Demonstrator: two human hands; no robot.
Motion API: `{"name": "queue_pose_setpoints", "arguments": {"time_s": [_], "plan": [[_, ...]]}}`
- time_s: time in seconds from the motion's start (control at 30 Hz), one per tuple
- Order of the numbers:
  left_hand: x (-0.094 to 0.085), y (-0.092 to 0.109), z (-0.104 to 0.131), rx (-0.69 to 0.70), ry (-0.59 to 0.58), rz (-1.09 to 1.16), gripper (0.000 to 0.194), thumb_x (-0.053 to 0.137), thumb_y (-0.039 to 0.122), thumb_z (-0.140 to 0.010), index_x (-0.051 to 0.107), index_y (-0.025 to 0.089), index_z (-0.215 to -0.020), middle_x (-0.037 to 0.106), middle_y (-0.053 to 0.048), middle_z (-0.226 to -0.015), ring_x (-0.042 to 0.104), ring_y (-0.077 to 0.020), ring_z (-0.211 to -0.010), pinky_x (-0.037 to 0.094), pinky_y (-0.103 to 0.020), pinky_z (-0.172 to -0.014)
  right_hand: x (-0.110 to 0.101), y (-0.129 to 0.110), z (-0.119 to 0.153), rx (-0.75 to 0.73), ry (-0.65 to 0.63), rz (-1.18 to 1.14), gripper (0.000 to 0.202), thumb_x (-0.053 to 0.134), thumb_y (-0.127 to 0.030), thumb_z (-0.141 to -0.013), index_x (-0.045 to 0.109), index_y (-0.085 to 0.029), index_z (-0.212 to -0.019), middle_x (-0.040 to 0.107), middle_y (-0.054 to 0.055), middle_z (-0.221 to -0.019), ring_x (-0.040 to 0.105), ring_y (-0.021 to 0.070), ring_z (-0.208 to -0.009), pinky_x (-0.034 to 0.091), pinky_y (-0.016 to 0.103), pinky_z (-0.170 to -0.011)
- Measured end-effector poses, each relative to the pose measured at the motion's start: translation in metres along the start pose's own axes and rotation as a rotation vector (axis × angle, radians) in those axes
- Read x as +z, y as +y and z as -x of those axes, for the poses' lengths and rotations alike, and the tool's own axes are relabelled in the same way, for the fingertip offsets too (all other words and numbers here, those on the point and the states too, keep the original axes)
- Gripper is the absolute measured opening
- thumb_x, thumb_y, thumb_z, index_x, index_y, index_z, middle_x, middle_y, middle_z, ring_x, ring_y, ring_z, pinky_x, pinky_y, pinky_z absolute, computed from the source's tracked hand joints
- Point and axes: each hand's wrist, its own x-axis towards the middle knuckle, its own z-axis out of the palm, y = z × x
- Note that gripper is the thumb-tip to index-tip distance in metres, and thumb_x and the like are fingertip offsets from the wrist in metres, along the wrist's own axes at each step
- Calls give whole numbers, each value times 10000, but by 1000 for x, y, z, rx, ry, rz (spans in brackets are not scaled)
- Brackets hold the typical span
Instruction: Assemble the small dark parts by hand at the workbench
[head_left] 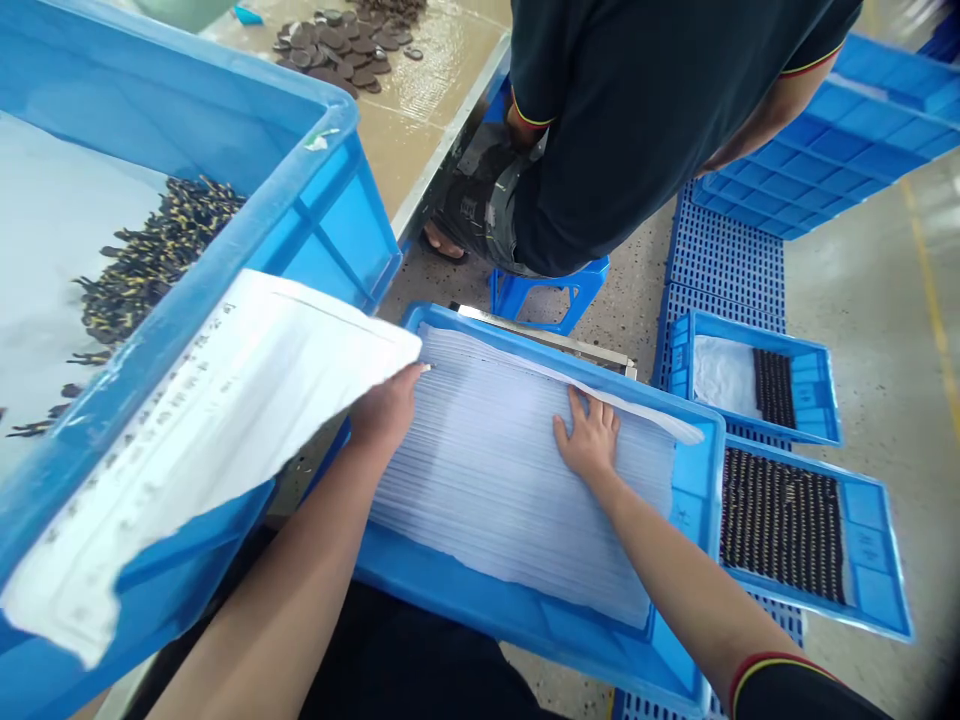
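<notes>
In the head view, a shallow blue tray lies in front of me, lined with a white ridged sheet. My right hand rests on the sheet near its far edge, fingers spread, holding nothing. At the tray's left end, my left hand is closed, with a small pale-tipped, pen-like item sticking out between its fingers. A torn white paper with printed characters hangs over the rim of the large blue bin, its right end partly covering my left hand.
The large blue bin at left holds dark, yellowish pieces. A person sits on a blue stool ahead. Dark discs lie on a wet table. Filled blue trays stand at right.
</notes>
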Motion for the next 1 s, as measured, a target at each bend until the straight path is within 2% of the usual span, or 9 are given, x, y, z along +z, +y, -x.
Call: {"name": "queue_pose_setpoints", "arguments": {"time_s": [0.1, 0.33, 0.47, 0.57, 0.67, 0.77, 0.83, 0.9, 1.0], "plan": [[-11, 12, 39, 68, 76, 6, 262, 538, 213, -982, 750, 285, -1118, 722, -64, -1089, 545, -307, -1102, 371, -483, -910, 0, 0, 0, 0, 17, -13, 608, 437, -473, -989, 425, -215, -1539, 479, 159, -1458, 419, 369, -1252, 366, 515, -1014], [-31, 31, 122, 135, 91, 191, 273, 543, 200, -986, 732, 289, -1162, 720, -75, -1065, 589, -278, -1051, 455, -454, -908, 0, -1, 2, -5, 58, -48, 598, 434, -473, -985, 451, -173, -1503, 491, 156, -1446, 411, 348, -1259, 370, 499, -1024], [-52, 23, 154, 171, 129, 261, 321, 566, 155, -960, 702, 333, -1189, 716, -62, -1037, 618, -270, -998, 494, -459, -900, -7, -1, 3, -35, 50, -46, 572, 442, -453, -985, 471, -187, -1491, 487, 158, -1455, 439, 338, -1241, 397, 493, -997], [-68, 11, 178, 190, 171, 288, 444, 576, 105, -941, 632, 373, -1290, 704, -53, -1046, 635, -260, -1000, 517, -457, -901, -17, 0, 3, -28, 9, -5, 558, 464, -456, -982, 487, -203, -1478, 497, 160, -1453, 454, 341, -1235, 407, 487, -974], [-76, 2, 195, 164, 220, 324, 503, 570, 85, -937, 588, 388, -1339, 691, -55, -1048, 652, -245, -985, 545, -444, -880, -29, -7, -1, 8, -19, 10, 479, 515, -434, -964, 598, -184, -1364, 553, 186, -1371, 492, 359, -1194, 413, 491, -940], [-72, -2, 193, 143, 250, 351, 433, 563, 106, -950, 620, 362, -1295, 691, -60, -1048, 660, -234, -971, 557, -425, -879, -34, -37, -12, -82, -12, -51, 370, 506, -373, -980, 682, -156, -1222, 642, 177, -1211, 556, 319, -1102, 432, 449, -932], [-63, -2, 177, 139, 228, 359, 356, 546, 138, -971, 649, 329, -1253, 694, -66, -1068, 660, -227, -994, 554, -407, -890, -32, -69, -24, -209, -5, -95, 357, 480, -348, -1003, 670, -174, -1251, 664, 137, -1212, 567, 269, -1106, 436, 392, -969], [-53, 1, 151, 132, 175, 360, 297, 508, 183, -1000, 668, 296, -1224, 694, -74, -1090, 656, -222, -1020, 549, -387, -891, -26, -102, -41, -318, 9, -130, 376, 449, -332, -1025, 628, -199, -1328, 638, 104, -1317, 542, 234, -1182, 419, 350, -1014], [-34, 8, 101, 105, 87, 324, 297, 449, 223, -1027, 687, 249, -1202, 688, -86, -1102, 650, -222, -1032, 534, -367, -902, -15, -136, -64, -404, 32, -155, 431, 440, -318, -1030, 548, -208, -1433, 522, 92, -1502, 458, 250, -1317, 387, 379, -1060]]}}
